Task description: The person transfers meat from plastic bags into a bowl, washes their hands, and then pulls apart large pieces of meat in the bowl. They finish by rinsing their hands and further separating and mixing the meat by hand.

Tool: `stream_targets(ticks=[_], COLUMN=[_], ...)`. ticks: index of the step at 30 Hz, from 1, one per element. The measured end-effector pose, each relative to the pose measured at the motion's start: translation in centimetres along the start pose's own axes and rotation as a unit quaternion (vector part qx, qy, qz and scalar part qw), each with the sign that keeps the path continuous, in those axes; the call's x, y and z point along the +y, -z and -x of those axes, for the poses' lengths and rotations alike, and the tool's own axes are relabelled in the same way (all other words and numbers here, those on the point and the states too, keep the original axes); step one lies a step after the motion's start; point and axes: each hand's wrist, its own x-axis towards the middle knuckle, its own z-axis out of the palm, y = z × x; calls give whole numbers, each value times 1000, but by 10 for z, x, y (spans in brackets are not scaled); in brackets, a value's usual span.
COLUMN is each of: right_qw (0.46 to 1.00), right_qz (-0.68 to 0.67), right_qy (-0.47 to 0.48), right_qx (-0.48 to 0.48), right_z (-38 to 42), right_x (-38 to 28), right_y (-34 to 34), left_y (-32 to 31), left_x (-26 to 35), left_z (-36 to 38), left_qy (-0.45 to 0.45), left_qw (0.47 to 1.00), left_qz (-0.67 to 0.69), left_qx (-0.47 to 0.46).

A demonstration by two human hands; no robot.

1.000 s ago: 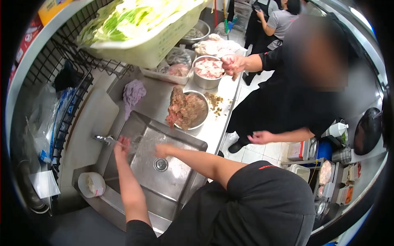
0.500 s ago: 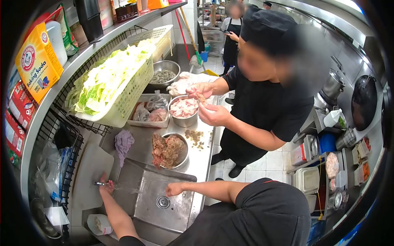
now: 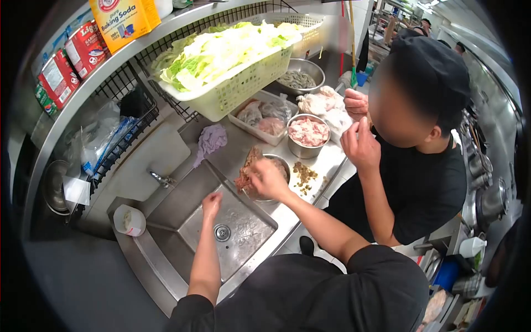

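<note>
My left hand [image 3: 212, 205] hangs above the metal sink [image 3: 191, 235], near its drain, with the fingers curled in and nothing visible in them. My right hand [image 3: 268, 178] is over the metal bowl [image 3: 283, 165] and the ground meat [image 3: 246, 171] heaped at its side. Motion smears those fingers, so their grip does not show clearly. The faucet [image 3: 160, 178] is at the sink's left wall, and no stream of water shows from it. A purple cloth [image 3: 210, 143] lies by the sink's far corner.
A basket [image 3: 243, 83] of cut cabbage overhangs the counter. Behind the meat stand a pot of raw meat pieces [image 3: 308, 133], a tub of bagged meat [image 3: 271, 119] and a bowl of shrimp [image 3: 298, 76]. A co-worker [image 3: 420, 177] stands close on the right, hands raised.
My left hand has left the faucet and moved right over the sink; the water stream is gone. My right hand has moved from above the sink to the meat. The view has shifted.
</note>
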Motion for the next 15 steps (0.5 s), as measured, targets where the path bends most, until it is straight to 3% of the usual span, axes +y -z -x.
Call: stream_targets(ticks=[1,3,4,5,6,7,8,10,13,15], right_qw=[999,993,985,981,978,969,971,976,978,981], right_qz=[33,112,143,129,61,4,6,-10,-5,-36], right_qy=[2,-30,-71,-90,-68,-123,-118,-96,-93,-101], right_qx=[-2,-34,-69,-110,-187,-214,-209,-196,-188,-162], right_z=[-16,-46,-54,-59,-64,-62,-60,-56,-44,-34], right_x=[22,57,69,88,86,78,81,85,71,66], right_y=[-2,2,-7,-20,-15,-10,-12,-9,10,19], left_y=[-8,-40,-53,-66,-82,-103,-109,-129,-134,-140], left_x=[31,68,84,111,124,120,117,128,144,136], left_z=[17,26,27,49,57,60,57,83,91,93], left_qy=[-13,-224,-246,-191,-237,-280,-327,-259,-205,-228], left_qw=[994,970,955,952,945,936,939,931,927,912], left_qz=[97,66,73,106,69,108,-58,-241,-302,-323], left_qx=[-52,-67,-146,-213,-213,-182,-85,91,87,113])
